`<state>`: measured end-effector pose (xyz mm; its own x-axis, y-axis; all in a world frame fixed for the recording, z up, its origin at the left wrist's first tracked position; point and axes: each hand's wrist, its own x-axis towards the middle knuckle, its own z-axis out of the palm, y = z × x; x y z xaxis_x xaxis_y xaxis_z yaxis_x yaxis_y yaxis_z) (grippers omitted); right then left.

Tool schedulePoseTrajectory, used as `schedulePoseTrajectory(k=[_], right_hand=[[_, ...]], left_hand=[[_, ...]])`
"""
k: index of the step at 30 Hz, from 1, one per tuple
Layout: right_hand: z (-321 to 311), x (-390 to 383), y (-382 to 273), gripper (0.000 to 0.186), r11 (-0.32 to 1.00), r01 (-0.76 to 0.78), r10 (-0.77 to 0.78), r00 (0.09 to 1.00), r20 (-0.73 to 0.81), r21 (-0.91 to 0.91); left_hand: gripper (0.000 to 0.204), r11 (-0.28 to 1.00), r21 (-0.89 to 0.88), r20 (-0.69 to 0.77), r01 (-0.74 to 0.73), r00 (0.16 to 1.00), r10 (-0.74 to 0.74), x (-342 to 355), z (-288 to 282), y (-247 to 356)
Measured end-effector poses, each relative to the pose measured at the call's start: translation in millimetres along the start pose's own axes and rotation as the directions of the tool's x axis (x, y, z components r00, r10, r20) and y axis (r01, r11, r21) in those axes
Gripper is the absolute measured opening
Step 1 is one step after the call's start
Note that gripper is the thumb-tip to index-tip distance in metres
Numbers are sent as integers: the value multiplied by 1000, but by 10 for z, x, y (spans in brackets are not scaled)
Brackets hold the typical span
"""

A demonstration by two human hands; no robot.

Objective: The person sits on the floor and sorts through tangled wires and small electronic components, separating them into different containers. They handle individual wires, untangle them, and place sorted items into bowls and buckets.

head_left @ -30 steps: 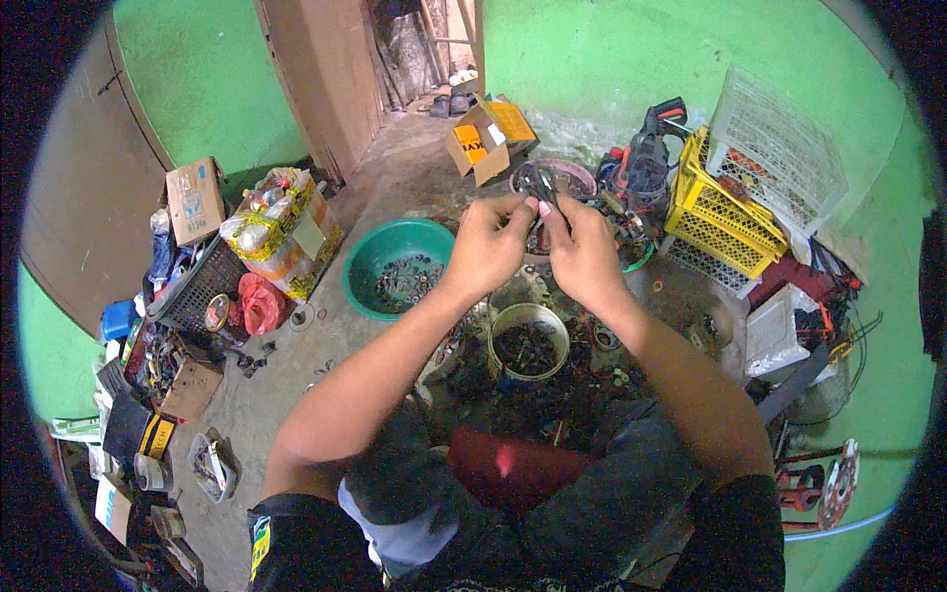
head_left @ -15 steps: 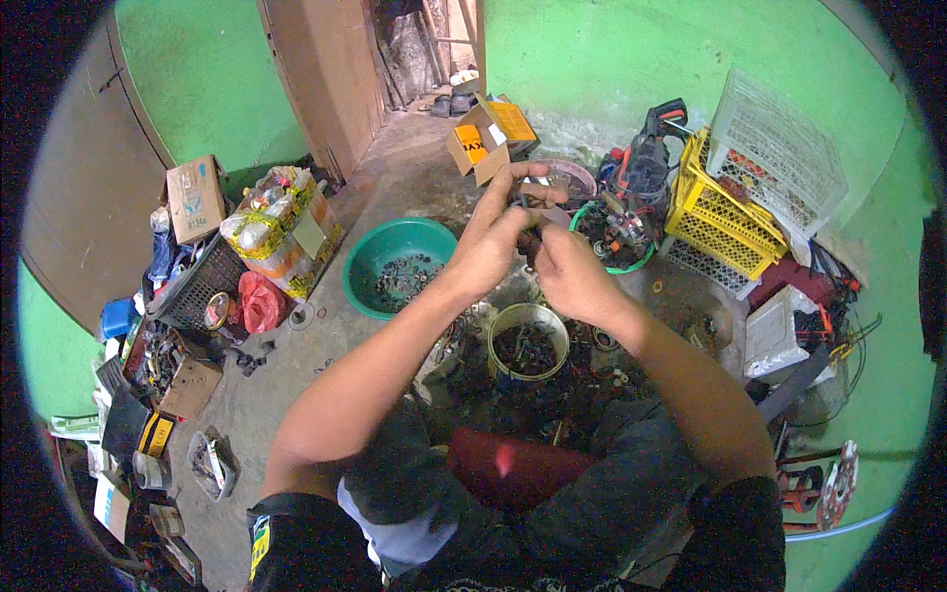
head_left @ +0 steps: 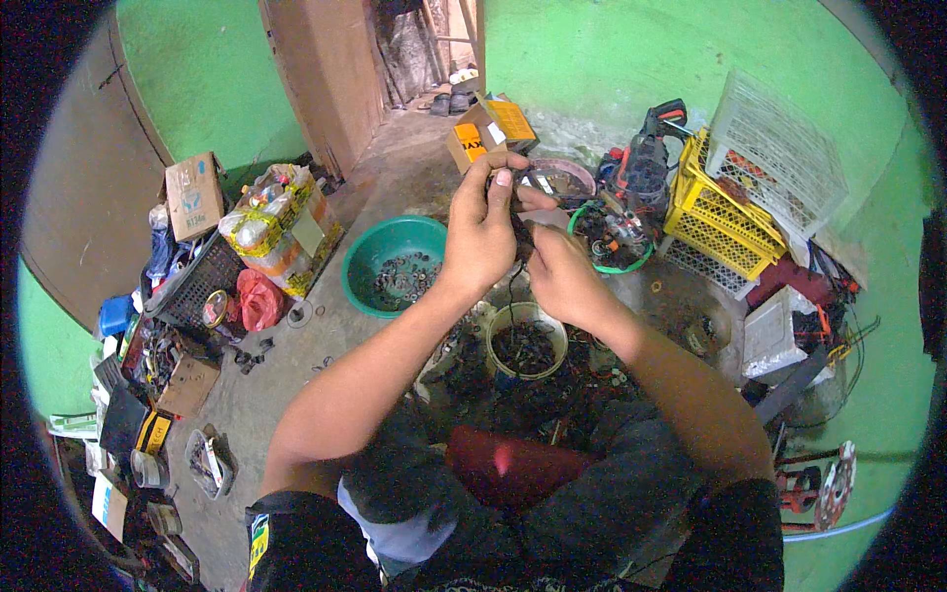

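Both hands meet in front of me, above a cream bucket [head_left: 497, 318] that holds small dark bits. My left hand [head_left: 478, 229] is closed around a small dark part [head_left: 521, 237], its thumb pointing up along it. My right hand [head_left: 567, 271] pinches the lower end of the same part from the right. Fingers cover most of it, so its kind cannot be made out. A thin dark cord [head_left: 511, 288] hangs from between the hands toward the bucket. Left of them, a green basin [head_left: 373, 249] contains many small round metal pieces.
Beyond the hands stand an open cardboard box [head_left: 508, 120] and a pinkish basin [head_left: 584, 172]. To the right are a green-rimmed tub [head_left: 631, 267] of parts and yellow crates [head_left: 725, 225]. A taped carton [head_left: 314, 237], a dark crate [head_left: 202, 281] and clutter line the left.
My left thumb has lifted and now points upward along the dark part. My right hand has shifted slightly down, and a dark cord now shows below the hands.
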<state>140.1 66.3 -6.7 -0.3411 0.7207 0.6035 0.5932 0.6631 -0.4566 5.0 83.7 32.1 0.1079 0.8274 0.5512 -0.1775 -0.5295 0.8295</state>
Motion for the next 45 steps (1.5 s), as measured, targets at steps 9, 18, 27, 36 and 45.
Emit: schedulePoseTrajectory(k=[9, 18, 27, 36, 45], right_hand=[[-191, 283, 3, 27, 728, -283, 488, 853, -183, 625], [-655, 307, 35, 25, 18, -193, 771, 627, 110, 981], [-824, 162, 616, 40, 791, -407, 580, 737, -347, 458], [-536, -14, 338, 26, 989, -41, 15, 984, -180, -143], [-522, 11, 17, 29, 991, -128, 115, 967, 225, 45]], left_hand=[[49, 972, -50, 48, 228, 973, -226, -9, -25, -76], [32, 915, 378, 590, 145, 723, -358, -235, 52, -86], [31, 894, 444, 753, -55, 564, -339, -115, -111, -118], [20, 837, 546, 360, -44, 914, -187, 59, -417, -37], [18, 839, 544, 250, -27, 959, -131, 105, -330, 6]])
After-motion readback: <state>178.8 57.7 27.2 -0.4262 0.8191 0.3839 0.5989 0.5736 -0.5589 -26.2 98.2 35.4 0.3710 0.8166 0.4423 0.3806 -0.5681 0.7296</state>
